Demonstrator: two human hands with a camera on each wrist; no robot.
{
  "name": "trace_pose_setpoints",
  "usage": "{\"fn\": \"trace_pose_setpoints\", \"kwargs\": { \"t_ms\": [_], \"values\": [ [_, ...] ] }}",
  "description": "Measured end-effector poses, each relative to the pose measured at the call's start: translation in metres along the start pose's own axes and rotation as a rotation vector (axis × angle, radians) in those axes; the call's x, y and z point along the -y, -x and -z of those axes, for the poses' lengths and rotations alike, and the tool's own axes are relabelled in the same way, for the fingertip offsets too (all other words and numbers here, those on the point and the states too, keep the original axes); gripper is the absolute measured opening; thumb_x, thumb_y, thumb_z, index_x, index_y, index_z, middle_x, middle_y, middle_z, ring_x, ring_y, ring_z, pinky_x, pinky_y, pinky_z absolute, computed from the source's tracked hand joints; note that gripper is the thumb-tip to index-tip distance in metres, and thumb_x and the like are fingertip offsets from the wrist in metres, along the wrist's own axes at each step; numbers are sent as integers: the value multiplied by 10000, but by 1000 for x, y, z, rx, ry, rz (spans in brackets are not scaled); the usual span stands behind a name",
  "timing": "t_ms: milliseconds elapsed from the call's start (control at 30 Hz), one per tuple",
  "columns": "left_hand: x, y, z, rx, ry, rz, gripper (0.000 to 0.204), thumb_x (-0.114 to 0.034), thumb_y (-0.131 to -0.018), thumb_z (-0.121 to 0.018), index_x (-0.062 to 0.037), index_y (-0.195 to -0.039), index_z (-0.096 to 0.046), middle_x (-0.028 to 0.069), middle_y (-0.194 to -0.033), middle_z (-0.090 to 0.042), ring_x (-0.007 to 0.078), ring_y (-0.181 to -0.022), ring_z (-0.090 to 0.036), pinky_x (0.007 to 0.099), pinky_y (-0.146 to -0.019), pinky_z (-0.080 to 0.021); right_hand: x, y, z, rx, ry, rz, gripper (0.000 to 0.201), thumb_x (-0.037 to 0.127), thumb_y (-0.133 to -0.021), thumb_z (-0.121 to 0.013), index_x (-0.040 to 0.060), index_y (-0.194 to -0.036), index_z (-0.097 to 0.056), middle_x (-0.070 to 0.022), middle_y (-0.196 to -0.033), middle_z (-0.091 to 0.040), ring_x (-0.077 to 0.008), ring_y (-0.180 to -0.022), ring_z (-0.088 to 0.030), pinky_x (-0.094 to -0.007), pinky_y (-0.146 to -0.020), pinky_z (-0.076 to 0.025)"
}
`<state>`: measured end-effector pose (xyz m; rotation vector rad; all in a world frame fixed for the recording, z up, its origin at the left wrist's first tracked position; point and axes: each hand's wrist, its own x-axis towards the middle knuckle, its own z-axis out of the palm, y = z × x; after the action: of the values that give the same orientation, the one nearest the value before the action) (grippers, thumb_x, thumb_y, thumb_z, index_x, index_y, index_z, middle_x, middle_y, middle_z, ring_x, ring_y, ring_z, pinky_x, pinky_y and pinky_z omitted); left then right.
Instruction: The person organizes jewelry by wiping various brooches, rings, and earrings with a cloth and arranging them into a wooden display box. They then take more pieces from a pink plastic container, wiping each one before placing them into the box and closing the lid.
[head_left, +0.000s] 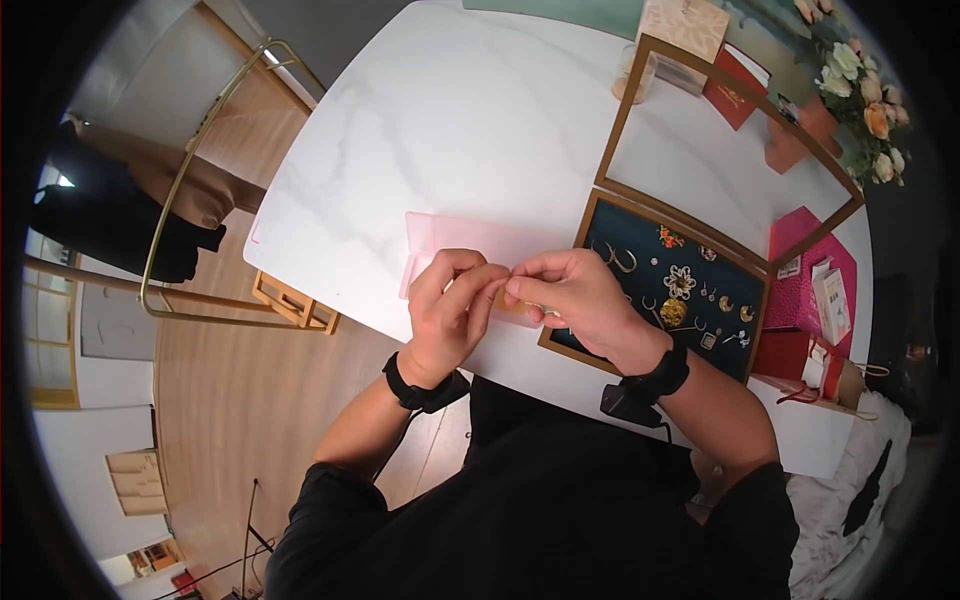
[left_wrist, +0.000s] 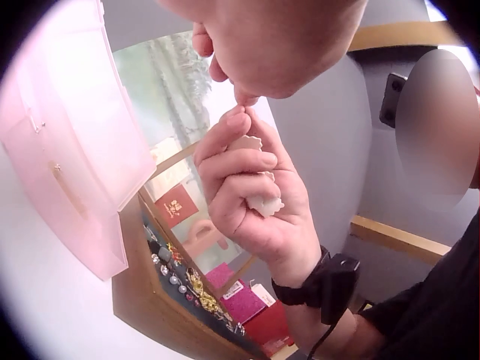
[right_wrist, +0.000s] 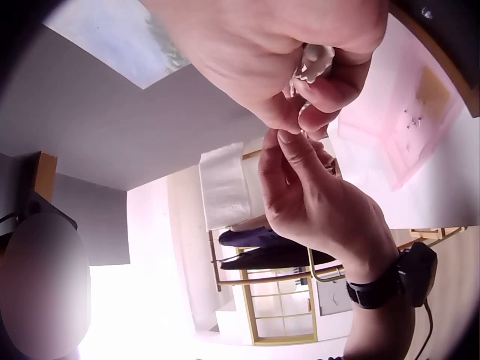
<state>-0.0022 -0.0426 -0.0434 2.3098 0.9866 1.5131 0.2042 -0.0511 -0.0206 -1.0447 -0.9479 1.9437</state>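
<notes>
Over a pink open box (head_left: 475,235), both hands meet fingertip to fingertip. My right hand (head_left: 590,295) keeps a pale scalloped jewelry piece (left_wrist: 264,205) under its curled fingers, while its thumb and index finger pinch at the meeting point. The piece (right_wrist: 315,64) also shows from below in the right wrist view. Thumb and index finger of my left hand (head_left: 445,305) press together against the right fingertips, pinching a tiny part; I cannot tell what it is, as the fingers hide it. Inside the box lie small studs (right_wrist: 412,120) and a tan pad (right_wrist: 433,88).
To the right, a wooden display case (head_left: 655,262) lies open with several brooches, rings and earrings on dark lining; its framed lid (head_left: 605,150) stands raised. Beyond are a magenta box (head_left: 790,238), red bags (head_left: 785,362) and flowers (head_left: 870,95). A white table (head_left: 430,110) carries everything.
</notes>
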Motion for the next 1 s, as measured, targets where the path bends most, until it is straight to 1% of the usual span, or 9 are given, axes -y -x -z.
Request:
{"fn": "trace_pose_setpoints", "kwargs": {
  "t_ms": [100,200,333,400,467,533,600,767,1000],
  "values": [
    [-2,2,2,44,-12,26,218,134,-864,-810,10,-1038,-773,107,-978,-659,219,-829,-689,317,-675,-568,-2,2,2,-32,29,33,137,84,-1035,-734,-40,-1079,-773,-54,-905,-740,-70,-700,-613,-202,-557,-419],
    [5,3,2,11,-56,-14,249,110,-826,-822,-14,-1039,-786,106,-976,-660,227,-759,-684,346,-618,-539,1,7,3,-55,74,44,131,88,-1026,-753,-29,-1078,-775,-38,-877,-730,-61,-697,-613,-194,-569,-433],
    [16,0,11,55,-259,10,296,104,-816,-825,-26,-1079,-785,107,-1004,-685,262,-801,-700,368,-662,-563,-1,15,4,-131,190,91,180,125,-1009,-774,-47,-1056,-800,-16,-857,-758,-57,-710,-640,-221,-611,-497],
    [11,-6,17,174,-239,170,315,108,-843,-825,-23,-1127,-791,144,-1068,-717,268,-906,-723,364,-765,-591,-5,17,7,-166,405,242,195,139,-1003,-790,-51,-1041,-809,-49,-877,-797,-90,-750,-710,-263,-669,-557],
    [3,-8,27,234,-119,188,319,84,-847,-840,-17,-1145,-793,146,-1081,-737,267,-904,-738,361,-753,-596,-4,25,7,-192,504,314,185,135,-991,-801,-44,-1035,-814,-75,-902,-812,-115,-781,-739,-280,-715,-576],
    [-11,-10,34,373,172,152,307,56,-853,-849,-15,-1147,-794,135,-1050,-747,261,-885,-747,360,-732,-592,-2,35,7,-217,603,375,175,131,-979,-811,-36,-1030,-818,-100,-927,-827,-140,-813,-768,-297,-761,-594],
    [-26,-21,31,389,197,88,289,27,-860,-852,-10,-1141,-797,126,-1008,-748,258,-860,-747,357,-717,-588,1,45,12,-148,704,415,153,116,-957,-819,-21,-1024,-823,-141,-962,-832,-178,-866,-793,-314,-825,-601],
    [-39,-23,14,552,291,-71,234,-14,-877,-843,-10,-1107,-800,96,-979,-741,288,-856,-734,379,-721,-589,0,69,28,-67,746,349,158,128,-951,-820,-8,-1032,-828,-140,-954,-829,-190,-875,-795,-316,-831,-597],
    [-59,-4,-18,675,409,-129,252,22,-840,-840,-27,-1086,-817,85,-1022,-760,275,-856,-753,377,-709,-597,-12,116,52,23,677,173,191,148,-956,-815,-16,-1054,-826,-128,-955,-830,-188,-884,-788,-319,-847,-588]
  ]
}}
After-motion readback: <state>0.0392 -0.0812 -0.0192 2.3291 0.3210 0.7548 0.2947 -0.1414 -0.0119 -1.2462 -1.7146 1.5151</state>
